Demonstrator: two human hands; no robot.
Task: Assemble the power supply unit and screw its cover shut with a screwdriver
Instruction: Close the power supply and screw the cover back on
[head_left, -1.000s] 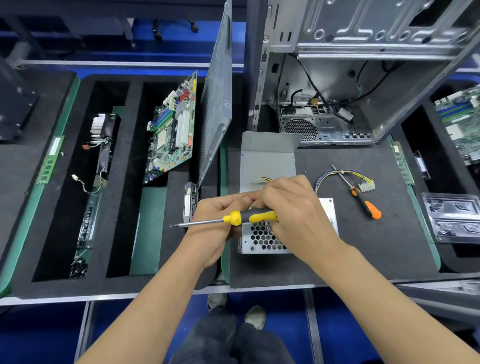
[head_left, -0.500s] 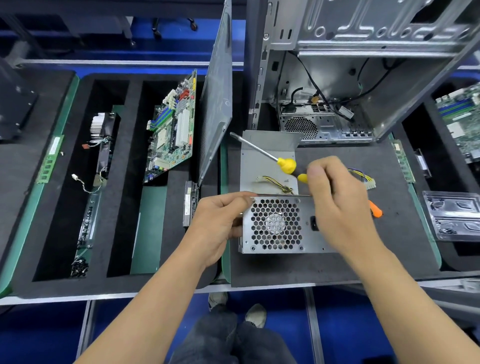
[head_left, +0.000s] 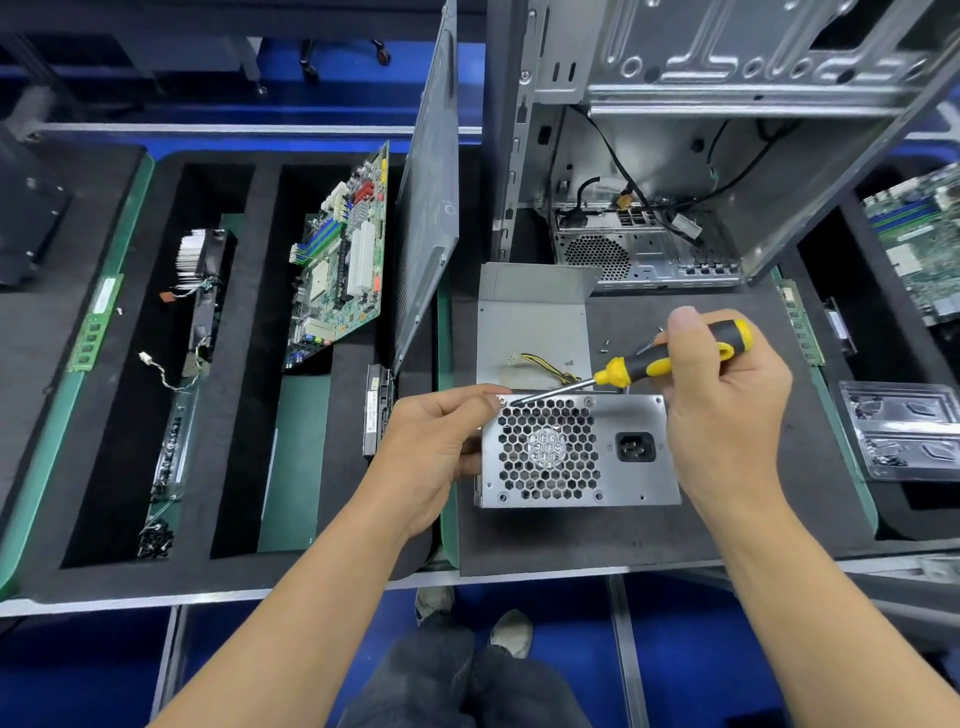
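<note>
Counter: your counter (head_left: 571, 540) is covered in dark foam matting with green edges; below its near rail you see blue floor and your shoes.
Power supply unit: the power supply unit (head_left: 576, 452) stands on the mat right in front of you, honeycomb fan grille and power socket facing you.
Cover: the cover (head_left: 532, 332) lies open and flat behind the unit, its far edge bent upward, with yellow wires on it.
Left grip: your left hand (head_left: 441, 441) grips the unit's left side, fingers curled over the top left corner.
Right grip: your right hand (head_left: 722, 395) is clamped round the handle of the screwdriver (head_left: 628, 370); its tip sits at the screw in the unit's top left corner, just beside your left fingers.
Behind: an open computer case (head_left: 727, 156) stands just past the cover, cables hanging inside.
Left side: a leaning metal side panel (head_left: 428, 208), then a motherboard (head_left: 340, 260) tilted in a foam slot.
Right side: loose screws (head_left: 603, 349) lie on the mat by the cover; clear plastic trays (head_left: 904, 431) sit near the right edge.
Open room: bare mat shows between the unit and the counter's near rail.
</note>
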